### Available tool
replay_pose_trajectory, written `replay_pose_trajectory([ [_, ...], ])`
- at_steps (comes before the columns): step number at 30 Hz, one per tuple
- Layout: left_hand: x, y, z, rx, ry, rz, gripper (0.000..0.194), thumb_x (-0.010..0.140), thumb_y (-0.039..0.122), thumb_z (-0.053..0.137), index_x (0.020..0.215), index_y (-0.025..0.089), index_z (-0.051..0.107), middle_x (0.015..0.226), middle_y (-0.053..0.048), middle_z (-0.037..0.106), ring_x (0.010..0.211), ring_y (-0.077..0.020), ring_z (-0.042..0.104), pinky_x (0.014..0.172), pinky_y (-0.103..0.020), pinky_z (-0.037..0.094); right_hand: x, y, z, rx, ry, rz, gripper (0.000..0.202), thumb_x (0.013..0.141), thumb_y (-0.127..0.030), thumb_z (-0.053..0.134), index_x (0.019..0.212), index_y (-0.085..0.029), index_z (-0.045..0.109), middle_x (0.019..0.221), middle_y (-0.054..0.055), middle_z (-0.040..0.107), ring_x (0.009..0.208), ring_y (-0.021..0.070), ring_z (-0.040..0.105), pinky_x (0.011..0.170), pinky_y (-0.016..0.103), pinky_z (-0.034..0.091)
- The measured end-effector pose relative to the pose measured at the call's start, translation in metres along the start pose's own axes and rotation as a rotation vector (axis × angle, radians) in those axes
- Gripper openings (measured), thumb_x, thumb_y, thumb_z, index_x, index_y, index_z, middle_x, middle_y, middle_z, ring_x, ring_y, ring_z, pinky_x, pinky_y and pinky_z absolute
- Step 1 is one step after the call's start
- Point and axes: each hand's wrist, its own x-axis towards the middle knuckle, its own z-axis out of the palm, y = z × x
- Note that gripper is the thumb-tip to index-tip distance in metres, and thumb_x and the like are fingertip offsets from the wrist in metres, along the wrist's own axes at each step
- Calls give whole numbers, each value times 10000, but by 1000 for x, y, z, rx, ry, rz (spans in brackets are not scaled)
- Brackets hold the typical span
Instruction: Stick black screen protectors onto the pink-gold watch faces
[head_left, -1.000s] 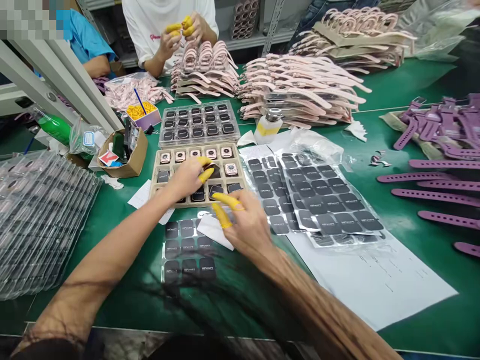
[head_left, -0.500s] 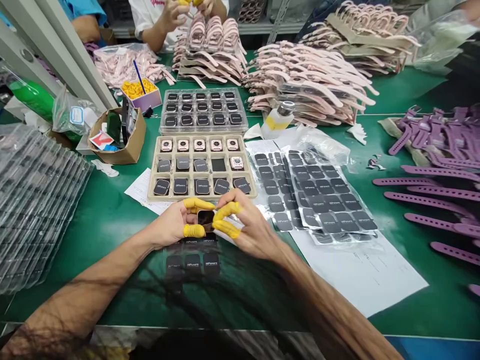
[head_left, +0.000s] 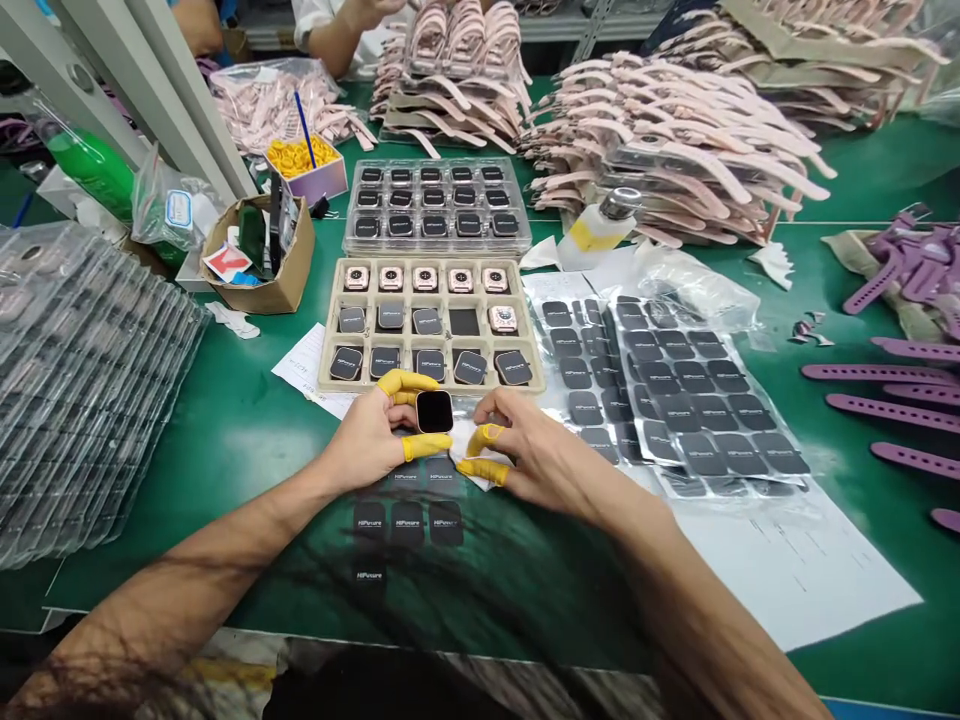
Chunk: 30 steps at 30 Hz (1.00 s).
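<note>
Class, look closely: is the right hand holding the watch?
No, the left hand holds the watch, while the right hand has a white cloth.

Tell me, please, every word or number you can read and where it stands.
"HiFuture": black rounded-square stickers on the green tabletop; smaller line beneath unreadable.
"HiFuture": dark-grey rounded squares in the beige compartmented tray.
Too small or blurred: blue-edged white label on the clear plastic bag; black sticker sheets at right; marks on the white papers.

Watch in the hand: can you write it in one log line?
left hand: holds watch | watch: dark screen showing | right hand: holds white wipe | beige tray: beyond both hands
</note>
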Motion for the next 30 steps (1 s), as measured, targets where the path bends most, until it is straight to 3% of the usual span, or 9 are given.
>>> replay_pose_trajectory([
  [3, 0, -4, 0, 28, -22, -21, 673, 626, 185, 985, 1224, 209, 680, 890, -1, 755, 791, -135, 714, 836, -292, 594, 6, -5, -2, 181, 127, -99, 83, 938, -190, 674, 904, -261, 647, 1221, 96, 670, 1108, 261, 671, 897, 445, 595],
  [5, 0, -7, 0, 55, -41, -40, 677, 632, 190, 977, 1246, 198, 691, 845, -4, 756, 788, -157, 727, 810, -296, 587, 13, -8, 2, 255, 278, -123, 63, 972, -231, 660, 969, -283, 625, 1098, 64, 700, 1004, 234, 674, 851, 428, 575],
  [8, 1, -11, 0, 102, -75, -21, 612, 618, 180, 970, 1178, 200, 724, 911, -27, 779, 825, -181, 747, 796, -300, 586, 28, -16, 20, 121, 433, -95, 23, 988, -253, 658, 990, -276, 658, 871, 26, 662, 778, 204, 582, 714, 383, 488],
  [12, 1, -12, 2, 153, -30, -36, 537, 640, 174, 949, 1127, 214, 728, 865, -11, 778, 819, -181, 754, 792, -299, 585, 34, -24, 44, -44, 548, 25, 70, 1006, -288, 643, 970, -242, 683, 854, 49, 631, 788, 217, 543, 699, 380, 447],
  [16, 1, -11, 3, 166, -32, -44, 557, 615, 171, 953, 1122, 204, 724, 843, -15, 776, 800, -186, 754, 775, -310, 591, 33, -18, 47, 11, 536, -21, 92, 1024, -290, 611, 984, -232, 670, 845, 40, 616, 769, 199, 569, 666, 355, 469],
  [21, 4, -6, 4, 85, 71, -67, 586, 603, 200, 983, 1117, 189, 701, 853, -18, 770, 749, -162, 726, 766, -329, 605, 18, -9, 24, -262, 531, 234, 115, 989, -315, 657, 1001, -221, 723, 1034, 158, 676, 953, 319, 595, 776, 498, 514],
  [24, 5, -5, 7, 44, 127, -80, 636, 571, 146, 990, 1122, 171, 672, 835, -13, 760, 770, -165, 728, 796, -335, 599, -10, -42, 28, -161, 557, 215, 266, 954, -272, 701, 1216, -320, 687, 1098, 143, 704, 1008, 349, 639, 815, 568, 556],
  [26, 5, -6, 8, 33, 152, -70, 633, 571, 108, 982, 1115, 158, 661, 869, -24, 764, 760, -162, 723, 766, -323, 585, -28, -75, 47, 45, 437, 121, 479, 955, -260, 684, 1391, -436, 588, 1041, 70, 756, 965, 339, 693, 782, 568, 600],
  [30, 2, -10, 9, 58, 155, -36, 584, 626, 89, 956, 1131, 135, 668, 1016, -75, 775, 797, -178, 731, 753, -329, 562, -43, -121, 90, 204, 250, 90, 777, 934, -344, 704, 1597, -544, 352, 1201, 10, 810, 1207, 406, 710, 864, 669, 634],
])
